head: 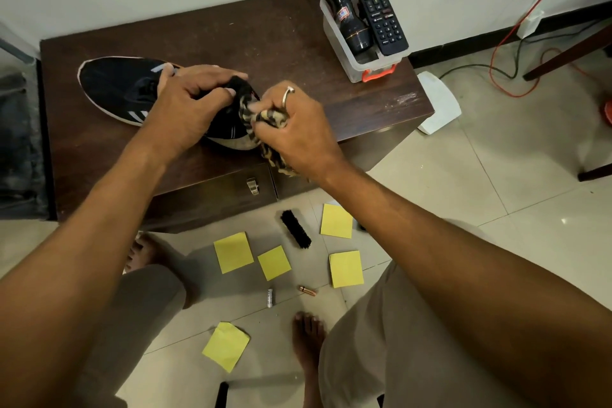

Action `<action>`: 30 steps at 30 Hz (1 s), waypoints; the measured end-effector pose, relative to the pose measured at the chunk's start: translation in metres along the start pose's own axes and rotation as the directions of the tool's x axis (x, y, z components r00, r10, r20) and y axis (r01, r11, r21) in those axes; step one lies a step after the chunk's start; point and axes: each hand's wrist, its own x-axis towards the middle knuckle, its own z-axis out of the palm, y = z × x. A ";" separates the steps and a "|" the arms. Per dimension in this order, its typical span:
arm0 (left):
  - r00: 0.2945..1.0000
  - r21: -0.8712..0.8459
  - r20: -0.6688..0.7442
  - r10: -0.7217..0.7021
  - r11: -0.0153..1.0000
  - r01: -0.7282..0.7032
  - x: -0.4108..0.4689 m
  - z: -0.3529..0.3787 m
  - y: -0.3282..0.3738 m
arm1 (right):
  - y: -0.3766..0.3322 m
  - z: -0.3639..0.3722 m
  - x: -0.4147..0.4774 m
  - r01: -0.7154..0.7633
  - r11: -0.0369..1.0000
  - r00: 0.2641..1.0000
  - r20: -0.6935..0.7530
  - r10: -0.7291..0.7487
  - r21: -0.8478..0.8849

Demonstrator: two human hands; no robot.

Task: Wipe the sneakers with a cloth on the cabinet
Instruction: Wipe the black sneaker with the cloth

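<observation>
Wiping step under way, centre-left of frame: black sneaker (122,89) on the cabinet (265,40), heel steadied by left hand (188,99) with fingers curled closed on it, right hand (298,129) clenched on patterned cloth (265,122) pressed at heel; next move likely a firm stroke along the sole edge.

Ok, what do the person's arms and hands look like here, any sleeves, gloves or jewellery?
Both forearms are bare as far as the view shows: no sleeves, gloves or watch visible. The right hand wears a silver-coloured ring on one of its fingers. The left hand shows no ring or other marking on what is visible.
</observation>
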 end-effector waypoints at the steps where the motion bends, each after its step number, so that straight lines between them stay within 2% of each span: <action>1: 1.000 0.002 0.001 -0.001 1.000 0.001 -0.001 -0.001 0.000 | 0.002 0.000 -0.002 0.050 0.996 0.999 0.026 -0.048 -0.073; 3: 1.000 0.009 0.025 -0.008 1.000 0.008 -0.001 -0.003 0.000 | 0.001 0.002 -0.007 0.191 0.966 0.982 0.036 -0.188 -0.174; 5: 0.999 0.022 0.032 -0.008 1.000 0.007 -0.002 -0.003 0.000 | -0.003 0.007 -0.007 0.323 0.912 0.941 -0.020 -0.338 -0.253; 7: 1.000 -0.011 0.027 -0.004 1.000 0.004 -0.002 -0.003 -0.002 | -0.007 0.018 -0.007 0.365 0.865 0.912 -0.057 -0.407 -0.343; 10: 0.998 -0.056 0.058 0.006 0.998 -0.003 -0.003 -0.005 -0.002 | -0.012 0.035 -0.009 0.326 0.832 0.927 -0.020 -0.374 -0.450; 13: 0.997 0.043 0.080 -0.005 0.999 0.002 -0.004 -0.007 -0.002 | -0.017 0.043 -0.012 0.290 0.817 0.947 0.025 -0.321 -0.498; 16: 0.998 0.060 0.067 -0.015 0.998 0.011 -0.004 -0.006 -0.001 | -0.027 0.042 -0.009 0.256 0.801 0.966 0.122 -0.226 -0.542; 21: 1.000 0.150 0.030 -0.008 0.989 0.003 -0.004 -0.002 0.000 | -0.037 0.035 -0.007 0.160 0.874 0.983 0.157 -0.098 -0.458; 27: 1.000 0.174 -0.010 0.003 0.985 -0.001 -0.004 0.000 -0.002 | -0.040 0.023 -0.007 0.134 0.890 0.956 0.295 0.001 -0.437; 29: 1.000 0.173 -0.001 0.007 0.985 -0.007 -0.004 0.002 0.000 | -0.038 0.016 -0.013 0.137 0.889 0.956 0.293 -0.003 -0.437; 30: 1.000 0.184 -0.003 0.011 0.983 -0.010 -0.004 0.001 0.001 | -0.037 0.012 -0.015 0.137 0.902 0.968 0.249 -0.034 -0.410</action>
